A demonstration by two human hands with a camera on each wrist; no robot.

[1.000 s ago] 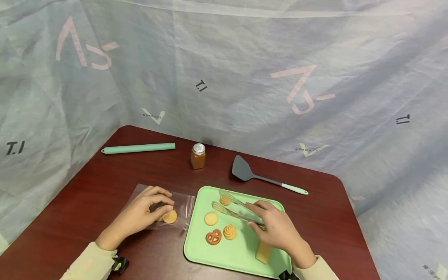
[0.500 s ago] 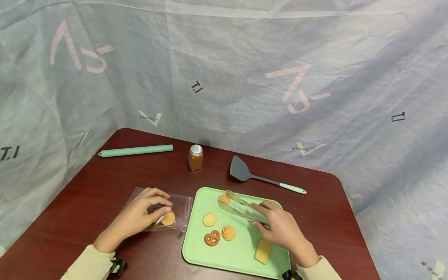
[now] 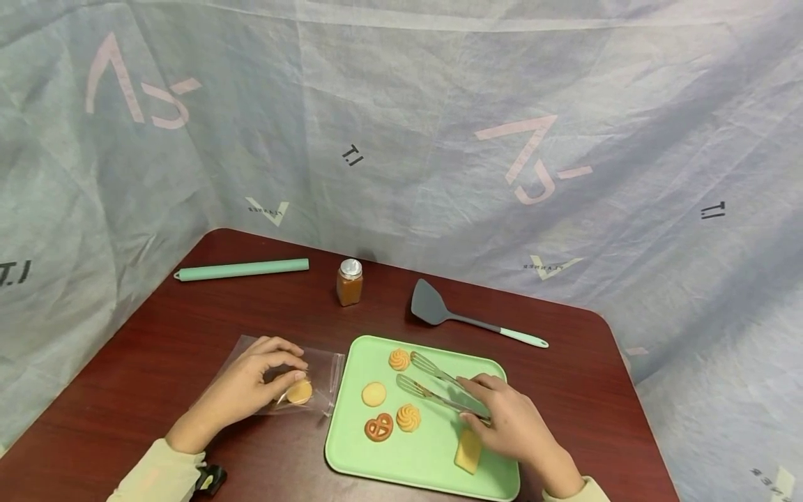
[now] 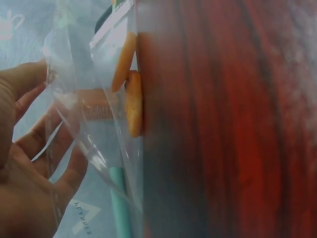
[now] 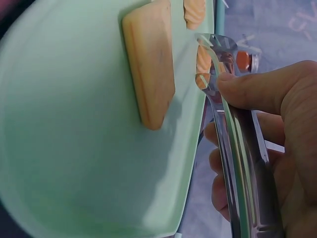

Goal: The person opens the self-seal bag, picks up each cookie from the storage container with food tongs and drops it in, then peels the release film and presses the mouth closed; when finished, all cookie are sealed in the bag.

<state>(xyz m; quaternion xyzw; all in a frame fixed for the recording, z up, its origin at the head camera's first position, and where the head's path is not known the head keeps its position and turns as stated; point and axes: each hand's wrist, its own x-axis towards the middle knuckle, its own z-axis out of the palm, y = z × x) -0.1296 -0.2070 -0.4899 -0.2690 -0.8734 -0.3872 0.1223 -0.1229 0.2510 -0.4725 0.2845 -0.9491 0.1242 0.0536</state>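
My left hand [image 3: 257, 380] pinches the upper layer of a clear plastic bag [image 3: 323, 373] lying left of the tray. Two cookies show inside that bag, a round cookie [image 4: 125, 62] leaning against a second cookie [image 4: 133, 106]. In my right hand [image 3: 511, 422] are metal tongs [image 3: 442, 400], their tips apart with nothing between them, over the green tray [image 3: 426, 464]. Near the tips are a far swirl cookie [image 3: 399, 360] and a nearer swirl cookie [image 3: 408, 418]. A plain round cookie [image 3: 373, 394], a pretzel cookie [image 3: 379, 427] and a rectangular cookie [image 3: 467, 453] share the tray.
Behind the tray lies a grey turner [image 3: 433, 305] with a mint handle. A spice jar [image 3: 349, 284] with a silver lid stands at the back, right of a mint-green rod [image 3: 245, 270]. Grey fabric [image 3: 401, 139] hangs behind the dark red table [image 3: 157, 362].
The tongs, which straddled the far swirl cookie, have drawn back from it toward me and to the right with my right hand. My left hand stays at the bag. The head view shifts slightly.
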